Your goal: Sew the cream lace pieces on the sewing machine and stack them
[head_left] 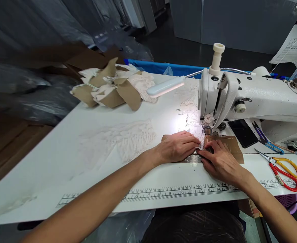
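My left hand [180, 145] lies on the sewing bed just left of the presser foot [207, 130], its curled fingertips on a strip of white lace fabric [197, 131]. From the other side my right hand [218, 158] pinches the near edge of the same lace, thumb and index finger close together. The fingertips of both hands almost meet in front of the needle area of a white sewing machine [252, 96]. Brown tape or card [233, 148] covers the bed under my hands. How much lace sits under my fingers is hidden.
Red-and-yellow-handled scissors [285, 168], blue thread snips [267, 140] and a black phone [243, 132] lie to the right. A lamp [166, 86] lights the needle area. Bundled lace and brown pieces [110, 87] are heaped at back left. A printed ruler [181, 192] lines the table's front edge.
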Motion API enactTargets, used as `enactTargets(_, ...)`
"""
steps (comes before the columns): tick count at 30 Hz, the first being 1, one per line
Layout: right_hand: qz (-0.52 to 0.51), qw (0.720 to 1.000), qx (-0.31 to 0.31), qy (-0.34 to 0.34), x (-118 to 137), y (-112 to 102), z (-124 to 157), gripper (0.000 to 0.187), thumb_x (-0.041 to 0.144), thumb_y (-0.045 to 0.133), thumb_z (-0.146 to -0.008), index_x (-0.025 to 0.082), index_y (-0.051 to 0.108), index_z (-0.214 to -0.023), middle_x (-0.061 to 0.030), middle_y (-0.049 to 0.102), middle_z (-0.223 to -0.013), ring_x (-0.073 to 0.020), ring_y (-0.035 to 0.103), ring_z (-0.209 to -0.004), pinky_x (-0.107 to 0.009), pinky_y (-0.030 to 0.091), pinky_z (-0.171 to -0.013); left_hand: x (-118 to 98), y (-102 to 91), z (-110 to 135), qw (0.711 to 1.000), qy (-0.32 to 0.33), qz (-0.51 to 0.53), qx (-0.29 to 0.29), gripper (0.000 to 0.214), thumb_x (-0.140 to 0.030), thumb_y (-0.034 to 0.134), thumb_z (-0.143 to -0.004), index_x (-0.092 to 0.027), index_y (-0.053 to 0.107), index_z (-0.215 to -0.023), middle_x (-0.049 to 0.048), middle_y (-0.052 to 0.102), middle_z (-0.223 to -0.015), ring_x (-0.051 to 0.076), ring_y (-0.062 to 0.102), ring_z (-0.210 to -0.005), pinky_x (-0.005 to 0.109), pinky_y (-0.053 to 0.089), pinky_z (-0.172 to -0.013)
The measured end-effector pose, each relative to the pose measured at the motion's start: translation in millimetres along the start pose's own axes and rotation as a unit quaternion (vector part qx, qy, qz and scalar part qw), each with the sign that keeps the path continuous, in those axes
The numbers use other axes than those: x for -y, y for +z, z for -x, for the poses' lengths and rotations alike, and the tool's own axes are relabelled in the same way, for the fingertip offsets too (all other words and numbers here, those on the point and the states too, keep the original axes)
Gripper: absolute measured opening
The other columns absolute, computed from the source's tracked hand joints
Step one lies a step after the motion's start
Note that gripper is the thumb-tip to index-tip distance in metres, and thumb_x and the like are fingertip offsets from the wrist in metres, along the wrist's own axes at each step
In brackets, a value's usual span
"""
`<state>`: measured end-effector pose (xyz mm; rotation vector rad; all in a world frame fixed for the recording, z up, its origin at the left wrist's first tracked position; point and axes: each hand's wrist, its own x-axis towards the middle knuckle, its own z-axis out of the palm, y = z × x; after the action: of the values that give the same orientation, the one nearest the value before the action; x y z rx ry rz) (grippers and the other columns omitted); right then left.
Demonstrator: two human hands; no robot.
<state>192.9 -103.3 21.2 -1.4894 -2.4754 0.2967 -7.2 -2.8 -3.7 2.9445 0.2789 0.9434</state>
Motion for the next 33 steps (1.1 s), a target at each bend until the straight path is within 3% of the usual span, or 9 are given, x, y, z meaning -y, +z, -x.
enactTargets(5,-0.138,0.986,0.085,-0.025,-21,-25,-17,0.02,0.015,0.052,-0.09,0.018,0.069,-0.099,-0.0067,0.065,-0.094,-0.0187,0.06,-0.087,-0.033,0.05,-0.084,0,0.2,-1,0.999,0.034,-0.012,0.011,0.017,-0.015,0.046,-0.099,-0.016,0.063,-0.095,0.0057,0.074,-0.094,0.017,0.069,-0.083,0.031,0.058,-0.074)
enactTargets(8,-0.116,0.992,0.018,0.049,-37,-21,-22,0.025,0.018,0.048,-0.091,0.014,0.067,-0.109,-0.0097,0.064,-0.098,-0.0196,0.06,-0.084,-0.034,0.05,-0.08,0,-1.3,-2,0.997,0.059,-0.051,0.017,0.018,-0.012,0.047,-0.098,-0.017,0.063,-0.092,0.0055,0.072,-0.096,0.016,0.067,-0.081,0.034,0.057,-0.078)
enactTargets(10,-0.096,0.994,-0.004,0.047,-44,-11,-21,0.033,0.02,0.048,-0.093,0.016,0.063,-0.122,-0.0117,0.062,-0.109,-0.0212,0.06,-0.092,-0.036,0.051,-0.082,-1,-3.1,-2,0.995,0.07,-0.068,0.021,0.018,-0.011,0.048,-0.097,-0.018,0.063,-0.09,0.0058,0.071,-0.099,0.016,0.066,-0.081,0.035,0.057,-0.08)
enactTargets(14,-0.08,0.997,0.012,0.002,-47,1,-17,0.038,0.02,0.047,-0.094,0.027,0.063,-0.127,-0.01,0.058,-0.117,-0.0222,0.058,-0.102,-0.039,0.051,-0.088,-4,-8.1,-3,0.993,0.076,-0.083,0.023,0.019,-0.01,0.046,-0.098,-0.018,0.062,-0.089,0.0059,0.07,-0.1,0.016,0.064,-0.087,0.037,0.055,-0.085)
enactTargets(19,-0.075,0.997,0.004,0.0,-47,2,-18,0.033,0.022,0.051,-0.095,0.026,0.066,-0.124,-0.0103,0.057,-0.114,-0.022,0.058,-0.101,-0.041,0.051,-0.089,-6,-10.7,-4,0.992,0.07,-0.086,0.053,0.022,-0.007,0.044,-0.098,-0.018,0.062,-0.093,0.0055,0.071,-0.098,0.014,0.062,-0.074,0.032,0.052,-0.07)
enactTargets(22,-0.078,0.997,0.002,-0.002,-47,3,-18,0.034,0.022,0.052,-0.094,0.025,0.066,-0.125,-0.0108,0.057,-0.115,-0.0225,0.058,-0.102,-0.043,0.051,-0.092,-5,-9.5,-3,0.992,0.071,-0.065,0.08,0.025,-0.008,0.041,-0.099,-0.019,0.064,-0.096,0.0046,0.072,-0.097,0.014,0.063,-0.075,0.031,0.052,-0.071)
enactTargets(33,-0.039,0.999,0.004,0.027,-44,2,-19,0.036,0.025,0.052,-0.094,0.028,0.065,-0.127,-0.01,0.059,-0.114,-0.0224,0.06,-0.095,-0.041,0.052,-0.088,-13,-14.2,-2,0.994,0.055,-0.033,0.085,0.02,-0.016,0.047,-0.095,-0.016,0.067,-0.099,0.007,0.072,-0.098,0.017,0.064,-0.077,0.034,0.055,-0.072)
